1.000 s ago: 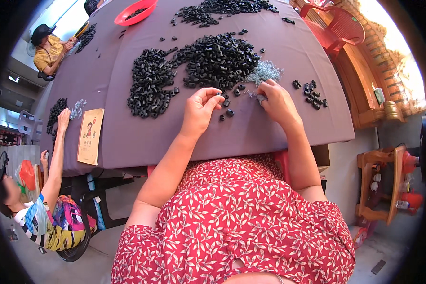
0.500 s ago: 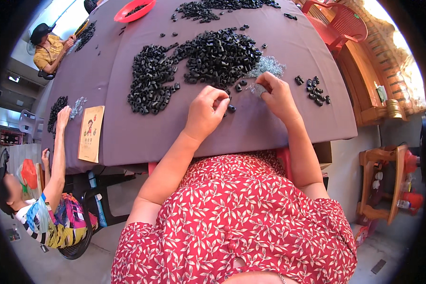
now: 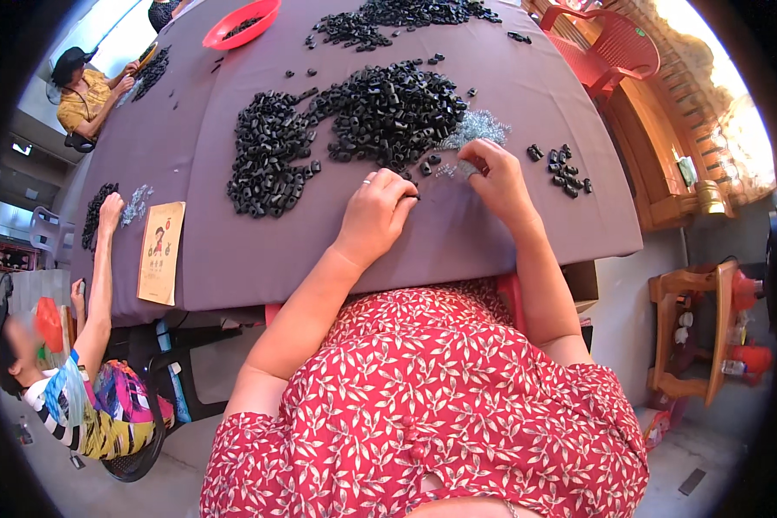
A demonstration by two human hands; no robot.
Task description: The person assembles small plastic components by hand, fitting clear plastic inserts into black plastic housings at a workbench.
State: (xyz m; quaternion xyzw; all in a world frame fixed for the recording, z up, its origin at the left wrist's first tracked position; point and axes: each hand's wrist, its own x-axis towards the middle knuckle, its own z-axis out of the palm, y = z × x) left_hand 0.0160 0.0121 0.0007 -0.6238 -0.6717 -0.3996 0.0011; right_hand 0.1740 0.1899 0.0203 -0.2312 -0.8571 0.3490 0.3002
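Note:
My left hand (image 3: 375,211) is closed, thumb and forefinger pinching a small black plastic piece (image 3: 415,197) just above the tablecloth. My right hand (image 3: 499,180) is closed in a pinch beside a few loose small metal springs (image 3: 445,171); whatever its fingertips hold is hidden. A grey wrap (image 3: 468,168) covers one of its fingers. Beyond it lies a heap of thin silvery springs (image 3: 477,128). The large pile of black plastic pieces (image 3: 397,112) is ahead of my hands, joined to a second pile (image 3: 268,155) on the left.
A small group of black pieces (image 3: 566,171) lies to the right. Farther off are more black pieces (image 3: 423,10) and a red bowl (image 3: 263,26). A booklet (image 3: 161,259) lies at left, near a co-worker's hand (image 3: 112,207). Another person (image 3: 86,95) sits at the far left.
My left fingers have closed on a black piece that lay beside them. My right hand remains pinched by the springs. The whole view has shifted slightly.

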